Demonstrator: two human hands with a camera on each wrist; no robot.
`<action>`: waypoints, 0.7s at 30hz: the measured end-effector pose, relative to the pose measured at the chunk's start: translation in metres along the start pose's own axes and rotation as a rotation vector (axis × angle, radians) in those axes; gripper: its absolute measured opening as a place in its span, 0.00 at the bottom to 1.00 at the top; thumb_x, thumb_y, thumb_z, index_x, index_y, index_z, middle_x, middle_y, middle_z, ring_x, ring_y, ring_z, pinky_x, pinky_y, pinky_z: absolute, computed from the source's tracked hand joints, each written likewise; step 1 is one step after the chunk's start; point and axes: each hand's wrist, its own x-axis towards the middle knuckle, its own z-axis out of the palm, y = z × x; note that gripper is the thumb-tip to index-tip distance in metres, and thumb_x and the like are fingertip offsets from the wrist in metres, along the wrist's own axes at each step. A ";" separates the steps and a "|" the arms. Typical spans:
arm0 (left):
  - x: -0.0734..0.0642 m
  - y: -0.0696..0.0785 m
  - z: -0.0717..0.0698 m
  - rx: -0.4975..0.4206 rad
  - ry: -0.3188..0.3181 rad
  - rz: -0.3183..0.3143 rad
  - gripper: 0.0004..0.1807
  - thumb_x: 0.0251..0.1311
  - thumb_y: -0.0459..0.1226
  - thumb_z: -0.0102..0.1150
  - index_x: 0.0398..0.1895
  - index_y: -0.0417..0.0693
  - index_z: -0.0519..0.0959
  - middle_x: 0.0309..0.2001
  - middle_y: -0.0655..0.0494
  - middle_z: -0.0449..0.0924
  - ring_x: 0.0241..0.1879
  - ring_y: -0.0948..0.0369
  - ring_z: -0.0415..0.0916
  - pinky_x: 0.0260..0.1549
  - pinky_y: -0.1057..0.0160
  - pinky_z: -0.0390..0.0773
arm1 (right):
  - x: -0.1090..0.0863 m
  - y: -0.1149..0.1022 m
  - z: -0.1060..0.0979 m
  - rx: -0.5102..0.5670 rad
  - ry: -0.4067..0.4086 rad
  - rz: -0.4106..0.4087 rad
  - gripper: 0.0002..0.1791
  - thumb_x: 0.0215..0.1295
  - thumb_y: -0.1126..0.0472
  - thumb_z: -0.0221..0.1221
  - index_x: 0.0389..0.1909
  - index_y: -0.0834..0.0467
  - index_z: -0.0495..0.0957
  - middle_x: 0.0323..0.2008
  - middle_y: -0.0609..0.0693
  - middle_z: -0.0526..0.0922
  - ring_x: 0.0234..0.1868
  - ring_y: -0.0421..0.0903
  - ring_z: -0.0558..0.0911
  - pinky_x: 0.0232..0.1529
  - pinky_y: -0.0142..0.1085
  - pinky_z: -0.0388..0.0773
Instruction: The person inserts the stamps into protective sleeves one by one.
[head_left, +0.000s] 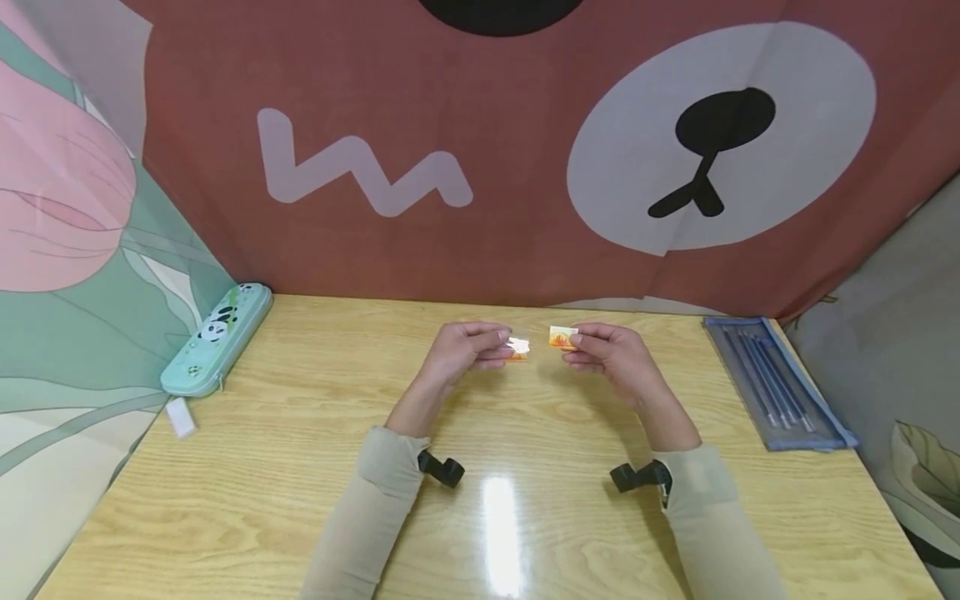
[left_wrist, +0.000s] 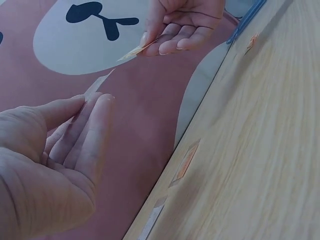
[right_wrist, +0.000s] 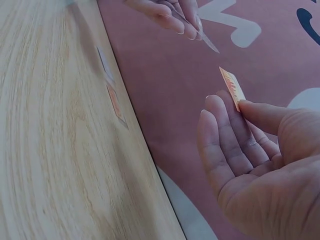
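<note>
Over the far part of the wooden table [head_left: 420,517], my left hand [head_left: 468,350] pinches a small, thin, clear piece [head_left: 517,343] by its edge. Glare whitens it in the head view, with orange along its lower edge. My right hand [head_left: 611,354] holds a small orange-and-yellow printed card [head_left: 562,337] between thumb and fingers. The left wrist view shows the clear piece [left_wrist: 97,86] and the card [left_wrist: 131,53] tilted, a short gap between them. In the right wrist view the card's printed face [right_wrist: 233,87] shows above the curved fingers.
A teal panda pencil case [head_left: 217,342] lies at the left edge, with a small white block [head_left: 180,417] like an eraser beside it. A blue mesh pouch [head_left: 780,383] with several pencils lies at right. Orange patches [left_wrist: 186,162] on the tabletop may be reflections.
</note>
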 end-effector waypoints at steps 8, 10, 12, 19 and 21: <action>0.001 -0.004 0.002 -0.014 0.034 0.010 0.16 0.67 0.34 0.64 0.52 0.32 0.83 0.34 0.48 0.90 0.34 0.59 0.90 0.42 0.56 0.88 | 0.000 0.001 0.005 0.028 -0.001 -0.008 0.15 0.74 0.66 0.57 0.57 0.69 0.72 0.34 0.42 0.88 0.34 0.39 0.90 0.44 0.36 0.88; 0.001 -0.005 0.003 -0.012 0.047 0.018 0.14 0.67 0.34 0.64 0.50 0.32 0.84 0.37 0.44 0.90 0.34 0.59 0.90 0.39 0.59 0.88 | 0.000 0.000 0.007 0.031 0.000 -0.010 0.16 0.74 0.67 0.56 0.57 0.70 0.71 0.34 0.42 0.88 0.33 0.39 0.90 0.43 0.36 0.88; 0.002 -0.005 0.005 -0.017 0.057 0.027 0.13 0.67 0.34 0.64 0.49 0.32 0.84 0.37 0.44 0.90 0.33 0.59 0.90 0.36 0.62 0.88 | 0.000 0.000 0.008 0.027 0.005 -0.012 0.17 0.74 0.67 0.56 0.58 0.71 0.70 0.34 0.42 0.88 0.33 0.39 0.89 0.42 0.34 0.88; 0.000 -0.006 0.011 -0.023 0.074 0.040 0.13 0.66 0.34 0.65 0.48 0.32 0.85 0.37 0.44 0.90 0.34 0.58 0.90 0.34 0.63 0.88 | 0.000 0.001 0.013 0.022 0.024 -0.028 0.20 0.74 0.66 0.57 0.60 0.73 0.70 0.33 0.42 0.88 0.33 0.38 0.89 0.41 0.34 0.88; 0.000 -0.007 0.012 -0.023 0.074 0.041 0.13 0.66 0.34 0.65 0.48 0.33 0.85 0.37 0.45 0.90 0.37 0.54 0.90 0.34 0.63 0.88 | 0.000 0.001 0.014 0.035 0.038 -0.035 0.17 0.74 0.66 0.57 0.57 0.71 0.71 0.33 0.42 0.88 0.33 0.39 0.89 0.41 0.34 0.88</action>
